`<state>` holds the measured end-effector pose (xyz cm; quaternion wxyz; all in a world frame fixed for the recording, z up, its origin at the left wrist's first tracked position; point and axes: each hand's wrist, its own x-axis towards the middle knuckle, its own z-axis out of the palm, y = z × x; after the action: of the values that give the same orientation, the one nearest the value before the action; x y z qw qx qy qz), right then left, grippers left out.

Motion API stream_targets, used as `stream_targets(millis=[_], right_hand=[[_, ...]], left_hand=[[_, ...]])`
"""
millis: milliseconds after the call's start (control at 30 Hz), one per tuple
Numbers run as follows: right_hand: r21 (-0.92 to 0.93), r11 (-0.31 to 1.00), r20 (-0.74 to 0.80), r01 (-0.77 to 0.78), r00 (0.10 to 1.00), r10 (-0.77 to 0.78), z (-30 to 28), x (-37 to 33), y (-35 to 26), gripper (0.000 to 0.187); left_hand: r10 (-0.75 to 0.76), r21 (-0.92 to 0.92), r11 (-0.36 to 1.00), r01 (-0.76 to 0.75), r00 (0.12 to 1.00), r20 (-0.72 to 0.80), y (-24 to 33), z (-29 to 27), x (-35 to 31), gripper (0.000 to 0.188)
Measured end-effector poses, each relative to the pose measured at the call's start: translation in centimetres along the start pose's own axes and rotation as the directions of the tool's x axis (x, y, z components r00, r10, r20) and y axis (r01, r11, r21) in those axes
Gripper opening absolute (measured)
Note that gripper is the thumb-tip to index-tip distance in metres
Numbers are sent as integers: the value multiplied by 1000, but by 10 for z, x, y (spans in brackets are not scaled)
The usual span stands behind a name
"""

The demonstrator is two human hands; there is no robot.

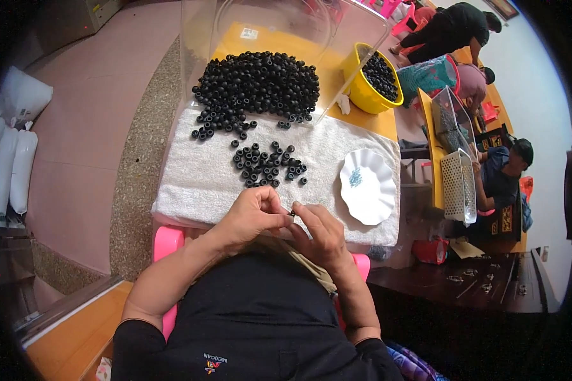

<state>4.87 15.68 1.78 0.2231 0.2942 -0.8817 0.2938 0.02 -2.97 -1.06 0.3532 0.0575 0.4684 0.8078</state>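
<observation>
Close to the front edge of a white towel (190, 181), my hands meet at the fingertips. A small black bead-like piece (292, 214) is pinched between them, mostly covered by the fingers. My left hand (251, 216) is closed, thumb against forefinger. My right hand (323, 233) is closed on the same piece from the other side. Just beyond them lies a loose group of round black pieces with holes (260, 164). A far larger heap of the same pieces (257, 82) sits behind. To the right is a white scalloped plate (378, 190) holding tiny blue-green bits.
A transparent box (197, 38) stands around the back of the heap. At the back right a yellow basket (356, 89) holds more black pieces. White sacks (22, 165) stand at far left. Other people (505, 171) work at tables on the right.
</observation>
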Motion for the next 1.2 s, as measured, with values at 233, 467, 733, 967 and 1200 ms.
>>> stream_targets(millis=[233,467,733,967,1200], right_hand=[[-29,997,-58,76,995,-77,4,3,1,47],[-16,999,-43,47,998,-47,6,3,-1,43],[37,999,-90,17,996,-14,7,8,0,34],[46,998,-141,-38,989,44,9,3,-2,37],[23,1000,-115,10,993,-7,7,3,0,40]], left_hand=[[52,-26,998,-52,999,13,-1,0,1,20],[105,-95,990,-104,994,8,-6,-1,2,23],[130,-52,990,-131,991,-6,-4,-2,3,25],[89,-46,995,-90,996,-4,-4,1,1,23],[81,-8,997,-81,997,5,-5,1,0,20]])
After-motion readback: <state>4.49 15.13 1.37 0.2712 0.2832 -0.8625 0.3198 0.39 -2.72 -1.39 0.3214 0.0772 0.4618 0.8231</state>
